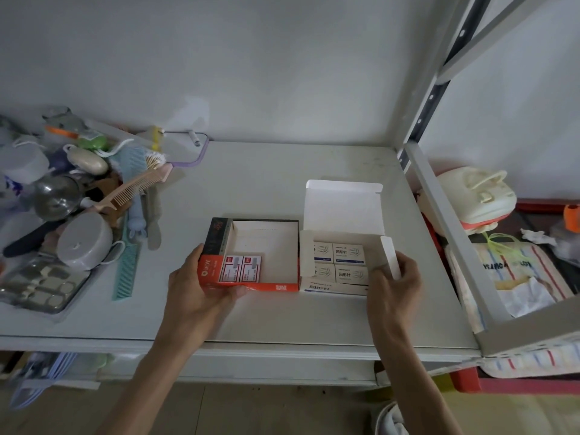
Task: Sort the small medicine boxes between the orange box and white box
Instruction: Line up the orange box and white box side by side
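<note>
An open orange box sits mid-shelf, with two small red-and-white boxes side by side in its front left corner. My left hand grips its front left corner. Right beside it stands an open white box with its lid flipped up at the back. It holds several small white boxes with blue print. My right hand holds the white box's right side flap between thumb and fingers.
At the left of the grey shelf lies a heap of combs, a metal ladle, a round grey container and a manicure set. A metal rack post borders the right side, with bags and cloth beyond it.
</note>
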{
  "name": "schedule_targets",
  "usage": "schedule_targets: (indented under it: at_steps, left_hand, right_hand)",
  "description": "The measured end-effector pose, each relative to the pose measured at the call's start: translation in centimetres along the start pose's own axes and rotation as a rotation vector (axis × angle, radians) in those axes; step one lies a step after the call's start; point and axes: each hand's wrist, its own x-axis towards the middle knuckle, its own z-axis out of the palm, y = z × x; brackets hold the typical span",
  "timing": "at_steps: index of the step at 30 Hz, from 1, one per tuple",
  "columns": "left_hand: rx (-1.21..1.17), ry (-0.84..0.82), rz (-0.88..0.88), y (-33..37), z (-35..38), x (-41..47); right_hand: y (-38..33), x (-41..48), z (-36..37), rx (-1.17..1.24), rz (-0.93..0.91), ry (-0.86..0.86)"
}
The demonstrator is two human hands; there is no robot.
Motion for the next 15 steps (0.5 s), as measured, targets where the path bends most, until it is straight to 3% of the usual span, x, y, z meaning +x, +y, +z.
schedule_targets:
  at_steps: [8, 15]
  left_hand:
    - [-0.041, -0.029, -0.028, 0.58, -0.18, -0.06]
    - [-0.006, -0.040, -0.039, 0.06, -0.40, -0.23]
  right_hand:
    - [-0.34, 0.02, -0.81, -0.066, -0.102, -0.096]
    - [-0.81, 0.40, -0.81, -0.151, -0.174, -0.059]
